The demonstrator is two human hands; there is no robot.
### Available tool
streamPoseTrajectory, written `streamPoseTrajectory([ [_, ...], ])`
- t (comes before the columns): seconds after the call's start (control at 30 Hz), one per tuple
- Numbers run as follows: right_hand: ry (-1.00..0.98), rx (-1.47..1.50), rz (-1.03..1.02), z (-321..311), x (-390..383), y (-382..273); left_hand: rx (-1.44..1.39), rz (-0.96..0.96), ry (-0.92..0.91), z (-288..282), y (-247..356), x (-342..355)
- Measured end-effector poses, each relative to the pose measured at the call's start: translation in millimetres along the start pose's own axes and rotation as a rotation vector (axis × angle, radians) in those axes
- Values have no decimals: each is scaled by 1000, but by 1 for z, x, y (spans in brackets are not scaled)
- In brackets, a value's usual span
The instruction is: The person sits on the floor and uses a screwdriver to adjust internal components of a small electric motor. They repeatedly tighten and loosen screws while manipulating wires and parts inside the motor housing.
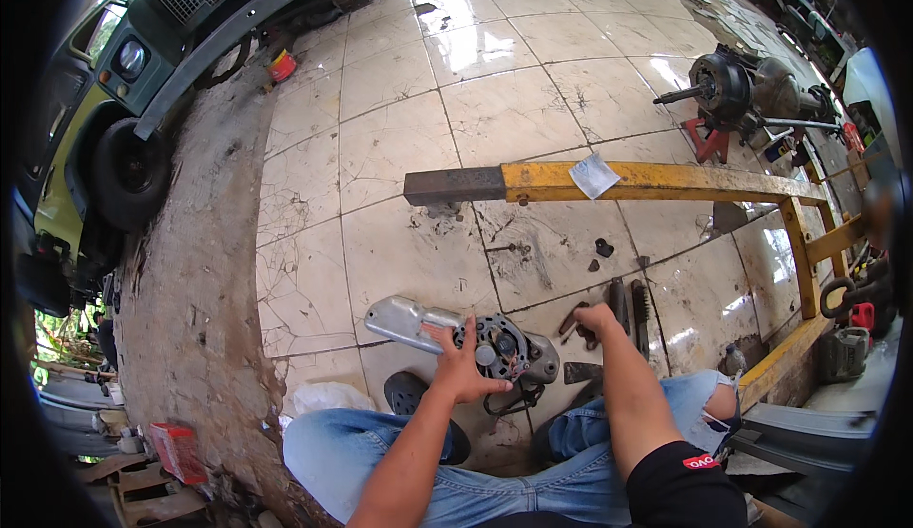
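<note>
An alternator (514,340), round with an open slotted end, lies on the tiles between my feet. My left hand (458,368) grips its left side, thumb near the lower rim and fingers stretched along the edge. Under those fingertips a long silver metal piece (399,321) reaches out to the left. My right hand (593,321) is closed near the floor, on the right of the alternator. A small brownish piece (570,322) shows at its fingers; its kind is unclear. Just right of that hand lie a wire brush (640,304) and a dark bar-like tool (618,305).
A flat dark blade (582,372) lies near my right foot. Ahead, a yellow steel beam (666,178) crosses the floor, bearing a pale paper (594,176). A vehicle axle part (761,88) rests on a red stand (706,141). A truck (124,71) stands at left.
</note>
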State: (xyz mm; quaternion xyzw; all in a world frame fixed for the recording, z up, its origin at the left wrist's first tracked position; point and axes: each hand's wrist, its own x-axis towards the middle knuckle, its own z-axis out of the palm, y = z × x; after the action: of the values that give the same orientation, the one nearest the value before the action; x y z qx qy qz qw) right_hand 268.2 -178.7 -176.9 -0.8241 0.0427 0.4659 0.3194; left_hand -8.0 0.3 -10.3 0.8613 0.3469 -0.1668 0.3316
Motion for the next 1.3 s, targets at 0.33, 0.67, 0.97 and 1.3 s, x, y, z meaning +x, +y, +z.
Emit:
streamPoseTrajectory([
  [0.33, -373, -273, -449, -64, -196, -158, -50, -17, -33, 6, 0, 4],
  [0.67, -316, -318, -526, -9, -236, -118, -78, 4, -59, -2, 5, 9],
  [0.97, -518, -368, -555, 3, -205, -121, -26, 77, -62, -3, -1, 13],
  [1.3, -316, -339, -522, -22, -213, -132, -70, 39, -94, -7, 0, 10],
])
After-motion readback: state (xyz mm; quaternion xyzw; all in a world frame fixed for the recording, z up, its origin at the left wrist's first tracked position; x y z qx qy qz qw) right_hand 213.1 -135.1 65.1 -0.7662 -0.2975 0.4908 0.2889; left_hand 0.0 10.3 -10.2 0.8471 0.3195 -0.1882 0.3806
